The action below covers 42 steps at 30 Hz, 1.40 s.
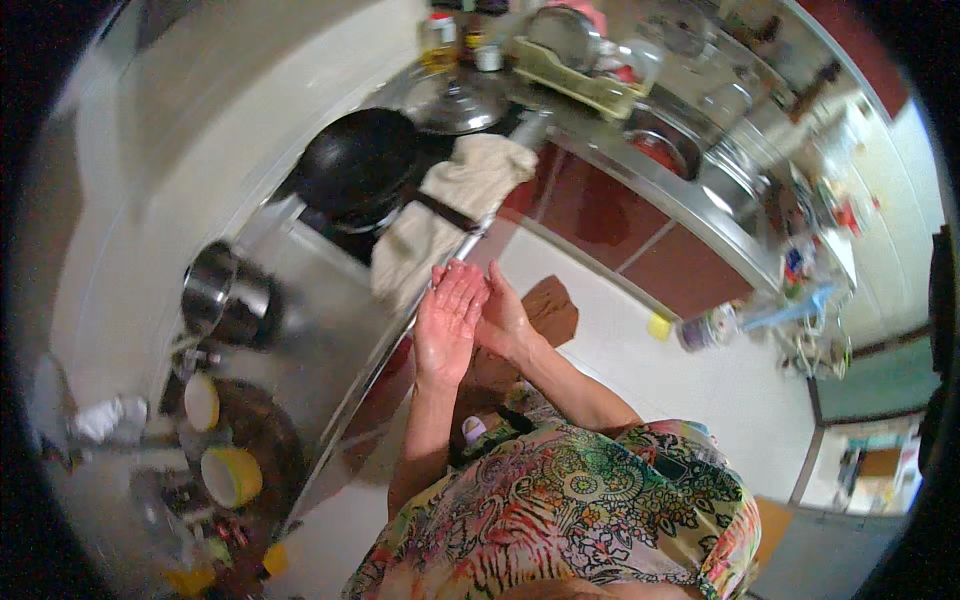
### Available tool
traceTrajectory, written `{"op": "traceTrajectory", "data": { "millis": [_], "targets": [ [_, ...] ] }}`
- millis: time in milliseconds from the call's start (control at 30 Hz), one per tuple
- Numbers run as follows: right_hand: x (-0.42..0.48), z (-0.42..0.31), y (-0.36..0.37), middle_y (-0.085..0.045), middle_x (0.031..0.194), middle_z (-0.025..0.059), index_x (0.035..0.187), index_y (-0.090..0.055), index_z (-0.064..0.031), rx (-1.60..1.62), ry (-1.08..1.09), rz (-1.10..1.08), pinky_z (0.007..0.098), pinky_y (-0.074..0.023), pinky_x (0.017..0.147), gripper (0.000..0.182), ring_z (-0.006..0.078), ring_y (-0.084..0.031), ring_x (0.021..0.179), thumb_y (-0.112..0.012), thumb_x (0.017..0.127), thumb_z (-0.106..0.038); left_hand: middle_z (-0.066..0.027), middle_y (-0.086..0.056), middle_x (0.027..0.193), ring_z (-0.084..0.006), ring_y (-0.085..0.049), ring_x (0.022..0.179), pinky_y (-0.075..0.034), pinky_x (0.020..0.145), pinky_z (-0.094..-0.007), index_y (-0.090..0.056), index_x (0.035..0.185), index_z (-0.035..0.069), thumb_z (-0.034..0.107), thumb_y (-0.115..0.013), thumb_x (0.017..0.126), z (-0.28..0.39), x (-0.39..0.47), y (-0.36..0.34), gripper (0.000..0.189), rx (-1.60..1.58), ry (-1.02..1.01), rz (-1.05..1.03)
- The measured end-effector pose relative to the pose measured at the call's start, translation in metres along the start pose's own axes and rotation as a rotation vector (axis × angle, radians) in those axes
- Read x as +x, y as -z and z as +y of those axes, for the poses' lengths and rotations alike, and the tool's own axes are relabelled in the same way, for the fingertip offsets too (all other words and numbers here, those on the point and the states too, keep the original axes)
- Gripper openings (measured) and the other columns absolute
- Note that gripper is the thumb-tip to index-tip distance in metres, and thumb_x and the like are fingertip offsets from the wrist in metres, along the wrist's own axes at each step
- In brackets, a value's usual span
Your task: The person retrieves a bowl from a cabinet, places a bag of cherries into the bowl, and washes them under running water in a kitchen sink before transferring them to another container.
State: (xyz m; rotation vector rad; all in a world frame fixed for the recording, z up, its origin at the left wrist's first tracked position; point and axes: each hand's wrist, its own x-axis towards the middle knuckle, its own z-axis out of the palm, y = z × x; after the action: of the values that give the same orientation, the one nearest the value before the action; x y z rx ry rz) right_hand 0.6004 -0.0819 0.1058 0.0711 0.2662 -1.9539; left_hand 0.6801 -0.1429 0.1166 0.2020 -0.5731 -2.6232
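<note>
My left hand (450,319) is raised palm up in front of my body, its fingers wet-looking and slightly curled, with nothing in it. Beside and partly behind it, my right hand (502,311) is also bare, the thumb pointing up; some of its fingers are hidden behind the left hand. Beyond the hands, a beige cloth (427,240) hangs over the counter edge by the stove. A black wok (364,161) sits on the stove, its dark handle crossing the cloth towards my hands. A glass lid (466,109) lies behind the wok.
A steel pot (225,292) stands on the left counter, near two yellow-rimmed bowls (232,476). A dish rack (574,82) stands at the back. Right of it are a red-filled bowl (660,150) and steel pots (731,180). A brown mat (551,307) lies on the floor.
</note>
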Motion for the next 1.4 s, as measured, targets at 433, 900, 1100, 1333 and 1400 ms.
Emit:
{"op": "traceTrajectory", "data": {
  "millis": [433,900,1100,1333,1400],
  "targets": [
    [-0.141,-0.343,0.094,-0.049,0.129,0.0130,0.128,-0.042,-0.0043,-0.218,0.737,0.163,0.0395,-0.0319,0.105,0.058,0.0256,-0.044,0.120,-0.032,0.094,-0.051,-0.0093,-0.052,0.125,-0.0223,-0.048,0.119,-0.035,0.104,-0.0367,-0.046,0.127,0.004,0.032,-0.041,0.095,-0.332,0.186,-0.136,0.042,0.000,0.588,-0.242],
    [-0.070,-0.605,0.118,-0.048,0.130,0.0134,0.130,-0.042,-0.0007,-0.751,0.867,0.362,0.0350,-0.0312,0.102,0.053,0.0222,-0.043,0.121,-0.045,0.094,-0.039,-0.0047,-0.045,0.132,-0.0183,-0.041,0.122,-0.031,0.104,-0.0378,-0.042,0.131,0.008,0.031,-0.040,0.095,-0.454,0.406,-0.208,0.042,0.218,0.464,-0.419],
    [-0.008,-0.725,0.073,-0.057,0.118,0.0103,0.123,-0.051,0.0010,-1.351,0.979,0.706,0.0310,-0.0444,0.087,0.041,0.0193,-0.054,0.108,-0.055,0.091,-0.024,0.0049,-0.044,0.131,-0.0141,-0.043,0.112,-0.038,0.090,-0.0414,-0.045,0.130,0.022,0.034,-0.048,0.091,-0.440,0.523,-0.217,0.040,0.352,0.608,-0.285],
    [0.061,-0.760,0.000,-0.062,0.107,0.0116,0.119,-0.052,0.0037,-1.238,1.115,0.556,0.0296,-0.0472,0.084,0.035,0.0189,-0.059,0.098,-0.055,0.091,-0.017,0.0040,-0.055,0.118,-0.0115,-0.050,0.104,-0.040,0.087,-0.0313,-0.054,0.121,0.016,0.024,-0.051,0.090,-0.425,0.593,-0.238,0.032,0.436,0.527,-0.169],
    [0.086,-0.771,-0.021,-0.062,0.107,0.0117,0.118,-0.053,0.0038,-1.316,1.151,0.458,0.0297,-0.0471,0.084,0.034,0.0187,-0.059,0.097,-0.055,0.091,-0.017,0.0042,-0.054,0.121,-0.0106,-0.051,0.104,-0.041,0.087,-0.0258,-0.053,0.123,0.014,0.024,-0.052,0.091,-0.427,0.608,-0.235,0.034,0.408,0.502,-0.208]
  ]
}}
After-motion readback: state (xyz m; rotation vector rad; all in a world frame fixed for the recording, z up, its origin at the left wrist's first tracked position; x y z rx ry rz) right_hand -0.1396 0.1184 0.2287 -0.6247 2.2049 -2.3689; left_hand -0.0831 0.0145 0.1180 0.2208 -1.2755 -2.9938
